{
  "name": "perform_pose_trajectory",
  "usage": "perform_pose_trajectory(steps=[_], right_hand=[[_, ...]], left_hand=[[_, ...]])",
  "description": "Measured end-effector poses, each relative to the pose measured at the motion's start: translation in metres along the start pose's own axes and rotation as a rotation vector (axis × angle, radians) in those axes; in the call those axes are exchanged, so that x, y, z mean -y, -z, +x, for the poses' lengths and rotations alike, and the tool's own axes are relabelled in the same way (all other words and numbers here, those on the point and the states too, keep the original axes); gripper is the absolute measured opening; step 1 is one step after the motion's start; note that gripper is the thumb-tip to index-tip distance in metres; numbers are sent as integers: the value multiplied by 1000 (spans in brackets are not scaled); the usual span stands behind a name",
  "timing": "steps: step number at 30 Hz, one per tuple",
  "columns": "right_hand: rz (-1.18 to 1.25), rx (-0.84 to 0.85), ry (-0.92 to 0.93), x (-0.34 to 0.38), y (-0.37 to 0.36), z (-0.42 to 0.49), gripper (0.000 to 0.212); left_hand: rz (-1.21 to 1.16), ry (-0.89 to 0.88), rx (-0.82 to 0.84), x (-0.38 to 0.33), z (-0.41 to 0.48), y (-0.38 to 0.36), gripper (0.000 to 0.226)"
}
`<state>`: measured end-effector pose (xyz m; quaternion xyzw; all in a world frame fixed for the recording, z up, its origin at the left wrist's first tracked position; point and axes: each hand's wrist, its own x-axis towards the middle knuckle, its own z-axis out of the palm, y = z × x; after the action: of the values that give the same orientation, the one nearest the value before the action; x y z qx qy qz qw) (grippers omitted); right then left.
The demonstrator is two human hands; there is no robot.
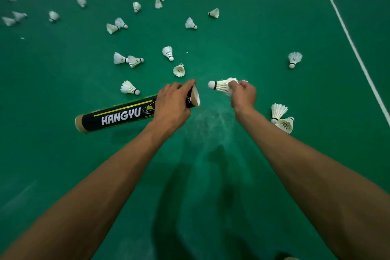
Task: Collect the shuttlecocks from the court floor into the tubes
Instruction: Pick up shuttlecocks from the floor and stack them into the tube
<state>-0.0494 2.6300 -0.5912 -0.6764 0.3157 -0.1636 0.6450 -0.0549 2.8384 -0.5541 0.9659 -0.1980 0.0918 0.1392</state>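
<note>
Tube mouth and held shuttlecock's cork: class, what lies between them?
Head view: only bare green court floor shows between the tube mouth and the shuttlecock cork.

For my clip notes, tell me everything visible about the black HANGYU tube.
The long black cardboard tube bears white HANGYU lettering, a yellow stripe and bare brown ends. It is held nearly level, its open, pale-lined mouth pointing at the white feather shuttlecock pinched by the right hand. The left hand grips it just behind the mouth.
</note>
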Motion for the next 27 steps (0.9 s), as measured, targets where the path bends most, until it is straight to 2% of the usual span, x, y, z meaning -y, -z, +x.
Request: perform_pose_trajectory(steps=[3, 5, 8, 11, 14, 18, 21, 23, 27], right_hand=[[-128, 303, 248, 35, -18, -20, 17], [-227, 553, 297, 51, -28, -41, 15], [-243, 813, 38, 62, -42, -67, 50], [-287, 875, -51, 60, -42, -74, 68], [-145, 741, -55, 59, -34, -63, 66], [121, 330, -156, 45, -12, -27, 47], [18, 106, -211, 15, 17, 2, 19], [-80, 35, -275, -12, 40, 18, 13], [-350, -37, -389, -60, 85, 35, 29]], left_hand=[[-5, 62, -57, 13, -2, 5, 76], [-52, 79, -72, 12, -2, 7, 73], [-118, 100, -84, 2, 1, 9, 74], [-136, 89, -69, -4, 3, 10, 69], [-143, 59, -67, -8, 6, 11, 76], [-138, 33, -63, -16, 12, 10, 80], [-139, 2, -36, -29, 13, 3, 78], [-147, -25, -18, -40, 14, -6, 78], [-147, -75, 12, -65, 20, -26, 79]])
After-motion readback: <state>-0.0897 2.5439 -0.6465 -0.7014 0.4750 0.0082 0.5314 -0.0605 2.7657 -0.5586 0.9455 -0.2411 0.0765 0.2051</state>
